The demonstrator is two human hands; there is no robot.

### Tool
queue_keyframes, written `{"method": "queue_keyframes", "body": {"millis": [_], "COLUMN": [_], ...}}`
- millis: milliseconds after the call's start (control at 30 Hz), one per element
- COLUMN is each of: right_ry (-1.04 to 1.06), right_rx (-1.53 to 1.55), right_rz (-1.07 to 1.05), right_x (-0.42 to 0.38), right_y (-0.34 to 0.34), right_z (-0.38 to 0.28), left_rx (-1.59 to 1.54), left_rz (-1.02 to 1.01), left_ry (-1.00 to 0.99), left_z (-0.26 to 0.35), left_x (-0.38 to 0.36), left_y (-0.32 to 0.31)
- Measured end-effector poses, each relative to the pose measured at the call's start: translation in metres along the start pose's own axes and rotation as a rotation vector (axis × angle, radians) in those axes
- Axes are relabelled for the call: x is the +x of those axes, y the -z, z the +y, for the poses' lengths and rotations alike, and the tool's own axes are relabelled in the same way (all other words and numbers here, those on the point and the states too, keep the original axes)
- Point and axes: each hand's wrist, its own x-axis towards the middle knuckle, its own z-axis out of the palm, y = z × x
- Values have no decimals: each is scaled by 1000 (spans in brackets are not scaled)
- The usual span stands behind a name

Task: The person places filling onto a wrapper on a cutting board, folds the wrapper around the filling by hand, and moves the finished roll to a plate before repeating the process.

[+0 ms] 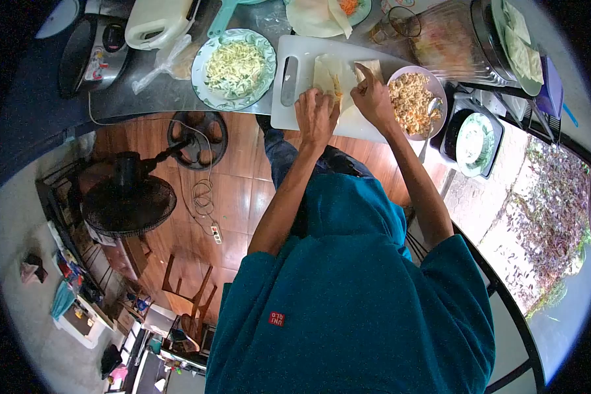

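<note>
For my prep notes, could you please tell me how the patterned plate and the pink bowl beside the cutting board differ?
The patterned plate has a green-and-white rim and holds pale shredded strips; the pink bowl is plain and holds a browner mixed filling with orange bits. Only the pink bowl has a spoon. Both flank the white cutting board.

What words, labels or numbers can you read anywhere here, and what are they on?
A small red square logo on the teal shirt: white characters, too small to read.
A coloured label on the rice cooker: blurred, unreadable.
Nothing else carries readable text.
</note>
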Motion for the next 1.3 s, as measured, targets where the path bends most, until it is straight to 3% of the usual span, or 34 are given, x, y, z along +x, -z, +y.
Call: {"method": "queue_keyframes", "body": {"millis": [200,800,1000,1200,1267,1300], "right_ry": [77,72,59,104,79,74], "right_rx": [45,72,62,52,43,40], "right_rz": [41,36,30,42,8,15], "right_x": [0,-1,-1,1,1,3], "right_y": [1,0,1,-3,-2,0], "right_z": [-1,0,-3,-4,-7,-9], "left_rx": [5,-222,-208,-60,-102,-108], "left_rz": [-72,131,103,-78,139,136], "left_ry": [61,45,-19,24,-5,-12], "left_z": [6,11,13,7,10,9], "left_x": [-3,-6,-4,-13,-19,-21], "left_y": [3,3,-2,2,8,8]}}
